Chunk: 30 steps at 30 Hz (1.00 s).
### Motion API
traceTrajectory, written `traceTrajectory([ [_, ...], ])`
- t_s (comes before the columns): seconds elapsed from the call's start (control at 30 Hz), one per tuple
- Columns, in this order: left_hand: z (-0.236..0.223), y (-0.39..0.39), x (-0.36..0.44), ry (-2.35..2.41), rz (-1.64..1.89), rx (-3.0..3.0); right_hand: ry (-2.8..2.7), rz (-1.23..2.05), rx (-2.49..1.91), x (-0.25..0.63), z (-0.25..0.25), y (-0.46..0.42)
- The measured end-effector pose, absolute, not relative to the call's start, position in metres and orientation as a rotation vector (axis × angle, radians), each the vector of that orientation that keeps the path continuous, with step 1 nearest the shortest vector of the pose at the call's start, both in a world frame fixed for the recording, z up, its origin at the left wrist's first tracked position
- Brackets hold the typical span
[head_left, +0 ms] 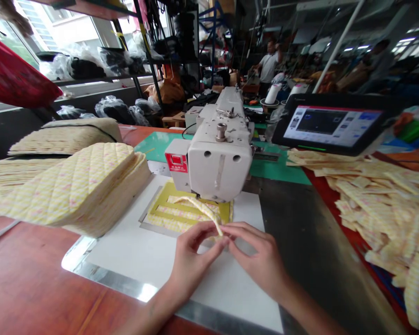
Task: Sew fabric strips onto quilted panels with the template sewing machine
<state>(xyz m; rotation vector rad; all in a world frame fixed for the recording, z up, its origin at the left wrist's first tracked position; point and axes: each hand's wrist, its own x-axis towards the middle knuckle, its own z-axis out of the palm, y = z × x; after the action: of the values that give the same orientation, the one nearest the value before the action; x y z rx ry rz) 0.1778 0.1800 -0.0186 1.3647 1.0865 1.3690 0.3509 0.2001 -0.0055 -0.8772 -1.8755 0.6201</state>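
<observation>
Between the fingertips of my left hand (195, 251) and my right hand (254, 253) is the near end of a narrow yellow-and-white fabric strip (204, 208). Both hands are pinched closed on it, and its far end extends away to the left. Just beyond lies a yellow slotted template (164, 197), with patterned fabric showing through its slots. It rests on a white sheet (132, 253) under the head of a white sewing machine (219, 163). The machine head hides the needle area in part.
Stacks of quilted fabric pieces (80, 181) stand at the left. A heap of similar strips (380, 209) lies at the right, below a control screen (330, 123). Shelves with bagged items (87, 65) and a person (268, 65) are farther back.
</observation>
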Motion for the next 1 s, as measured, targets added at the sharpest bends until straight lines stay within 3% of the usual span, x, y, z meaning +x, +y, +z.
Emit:
traceTrajectory([
  [0.2, -0.023, 0.178, 0.177, 1.171, 1.381, 1.480, -1.874, 0.616, -0.863, 0.353, 0.001, 0.208],
  [0.43, -0.015, 0.183, 0.163, 1.333, 1.451, 2.063, -1.918, 0.680, -0.856, 0.354, -0.007, 0.220],
  [0.6, -0.004, 0.194, 0.153, 1.166, 1.191, 2.393, -1.910, 0.713, -0.860, 0.350, -0.012, 0.226],
  [1.0, 0.012, 0.231, 0.152, 1.077, 1.021, 2.258, -1.835, 0.716, -0.988, 0.353, -0.018, 0.232],
])
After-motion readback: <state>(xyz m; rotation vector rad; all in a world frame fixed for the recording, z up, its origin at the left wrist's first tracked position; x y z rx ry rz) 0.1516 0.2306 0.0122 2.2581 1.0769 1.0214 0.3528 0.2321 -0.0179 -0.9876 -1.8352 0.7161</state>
